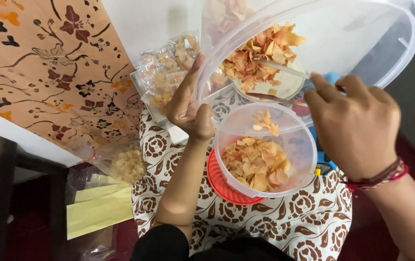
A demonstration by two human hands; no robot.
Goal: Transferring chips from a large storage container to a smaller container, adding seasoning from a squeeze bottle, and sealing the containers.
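Overhead, the left hand (pixel 188 108) pinches the rim of a tilted big tub (pixel 343 43); the right hand (pixel 355 123), grip closed on a spoon (pixel 285 70), rakes chips (pixel 258 53) above a small bowl (pixel 265 150).

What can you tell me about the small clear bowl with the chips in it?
The small clear bowl is round, thin and looks like see-through plastic. It sits upright on a red lid, over a brown-and-white flowered cloth. Pale orange chips fill its lower half, with a few more falling in from the big tilted tub above. Neither hand touches it; the left hand grips the tub's rim just beside it.
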